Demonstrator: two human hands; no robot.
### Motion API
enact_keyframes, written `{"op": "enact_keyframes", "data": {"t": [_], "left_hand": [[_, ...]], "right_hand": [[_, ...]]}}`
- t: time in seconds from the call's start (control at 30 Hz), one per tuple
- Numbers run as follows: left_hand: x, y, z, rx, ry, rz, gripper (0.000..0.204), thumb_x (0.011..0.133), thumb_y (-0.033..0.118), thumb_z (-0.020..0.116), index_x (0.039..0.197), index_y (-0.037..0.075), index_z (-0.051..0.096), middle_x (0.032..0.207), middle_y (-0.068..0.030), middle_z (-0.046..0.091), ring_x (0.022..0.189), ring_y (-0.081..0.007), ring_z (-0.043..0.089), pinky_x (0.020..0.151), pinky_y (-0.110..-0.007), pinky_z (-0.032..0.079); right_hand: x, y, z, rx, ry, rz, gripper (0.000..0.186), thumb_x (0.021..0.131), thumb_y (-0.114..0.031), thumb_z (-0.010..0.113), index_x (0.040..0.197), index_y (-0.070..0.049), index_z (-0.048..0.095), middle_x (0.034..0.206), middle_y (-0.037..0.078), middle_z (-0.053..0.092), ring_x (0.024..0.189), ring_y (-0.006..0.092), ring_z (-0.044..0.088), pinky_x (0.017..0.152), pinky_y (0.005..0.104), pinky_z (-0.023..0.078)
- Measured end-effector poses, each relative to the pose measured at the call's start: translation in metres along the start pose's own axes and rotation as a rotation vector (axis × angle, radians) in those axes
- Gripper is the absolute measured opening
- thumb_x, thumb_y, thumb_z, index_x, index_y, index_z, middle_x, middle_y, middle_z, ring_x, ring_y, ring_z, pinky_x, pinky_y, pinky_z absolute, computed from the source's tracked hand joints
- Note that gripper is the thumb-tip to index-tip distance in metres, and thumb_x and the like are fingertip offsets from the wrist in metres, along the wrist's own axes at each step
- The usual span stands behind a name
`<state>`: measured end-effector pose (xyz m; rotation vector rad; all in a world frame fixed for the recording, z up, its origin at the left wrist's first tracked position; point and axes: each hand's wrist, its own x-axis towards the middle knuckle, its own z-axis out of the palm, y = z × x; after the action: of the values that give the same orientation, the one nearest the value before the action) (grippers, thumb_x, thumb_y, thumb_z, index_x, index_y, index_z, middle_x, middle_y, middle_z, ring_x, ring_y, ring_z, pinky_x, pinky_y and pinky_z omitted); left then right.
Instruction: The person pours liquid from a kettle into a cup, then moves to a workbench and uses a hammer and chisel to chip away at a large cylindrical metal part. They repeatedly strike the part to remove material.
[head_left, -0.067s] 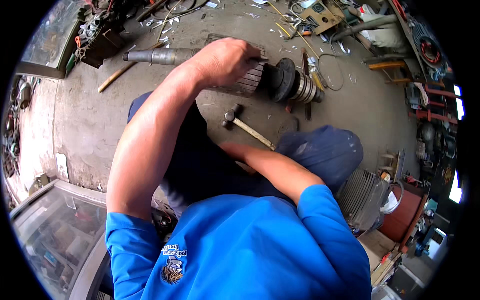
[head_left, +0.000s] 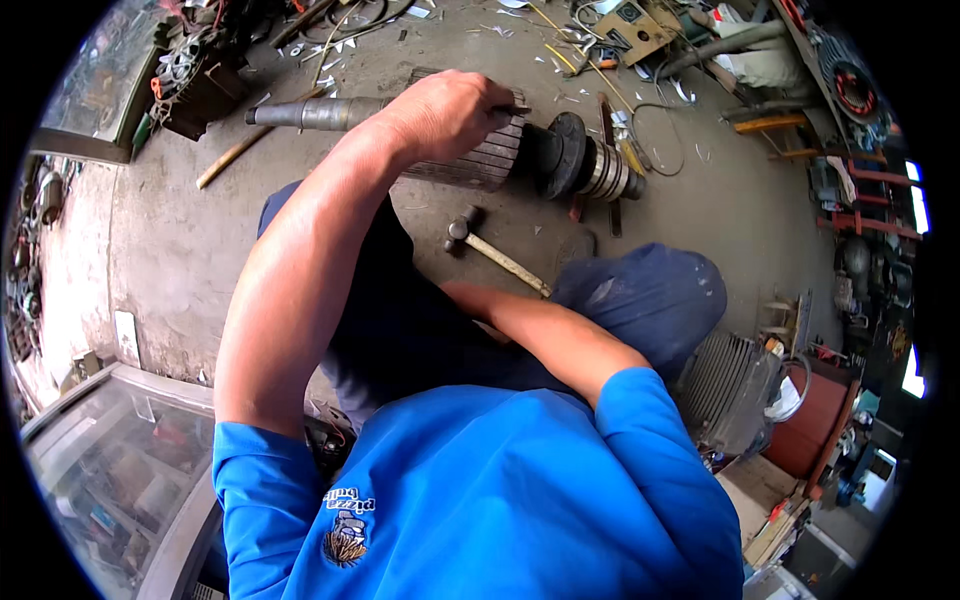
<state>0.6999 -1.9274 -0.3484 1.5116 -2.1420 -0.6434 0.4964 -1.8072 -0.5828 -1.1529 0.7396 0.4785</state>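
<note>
A motor rotor point(head_left: 470, 172) with a slotted grey core lies across the floor ahead of me. Its long stepped shaft point(head_left: 325, 113) points left, and a dark disc point(head_left: 569, 155) and metal rings point(head_left: 606, 170) sit at its right end. Over the core, my left hand point(head_left: 455, 112) is closed, thumb and fingers pinched on a small dark piece near the core's right edge; its kind is unclear. My right forearm point(head_left: 540, 330) reaches in between my legs, and the fingers of my right hand point(head_left: 462, 296) are hidden there. A ball-peen hammer point(head_left: 500, 262) with a wooden handle lies between my knees and the rotor.
A wooden stick point(head_left: 232, 157) lies left of the rotor. Paper scraps and cables litter the far floor near a beige panel box point(head_left: 632, 32). A glass-topped case point(head_left: 120, 470) stands at near left, a ribbed grey motor housing point(head_left: 725, 392) at near right.
My left hand has risen very slightly over the rotor core. My right arm and the hammer look the same.
</note>
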Motion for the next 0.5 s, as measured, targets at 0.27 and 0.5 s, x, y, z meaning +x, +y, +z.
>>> {"op": "enact_keyframes", "data": {"t": [0.27,0.5], "left_hand": [[-0.026,0.026,-0.016,-0.205,0.122,0.083,0.026,0.097,0.025,0.065,0.108,0.002,0.068,0.088,-0.0173,0.070,0.085,-0.0274,0.067,0.081,-0.039,0.053],[-0.024,0.002,-0.041,-0.645,0.157,0.182,0.009,0.102,0.009,0.060,0.098,0.002,0.065,0.084,0.0040,0.061,0.081,-0.0068,0.054,0.072,-0.029,0.048]], "right_hand": [[0.006,-0.008,0.013,-0.566,0.079,0.028,0.057,0.091,-0.052,0.062,0.133,-0.014,0.064,0.133,0.017,0.065,0.124,0.0317,0.061,0.104,0.0421,0.045],[0.011,0.002,-0.015,-0.849,0.320,-0.090,0.045,0.089,-0.043,0.066,0.116,-0.007,0.069,0.119,0.021,0.069,0.116,0.0384,0.063,0.099,0.0479,0.049]]}}
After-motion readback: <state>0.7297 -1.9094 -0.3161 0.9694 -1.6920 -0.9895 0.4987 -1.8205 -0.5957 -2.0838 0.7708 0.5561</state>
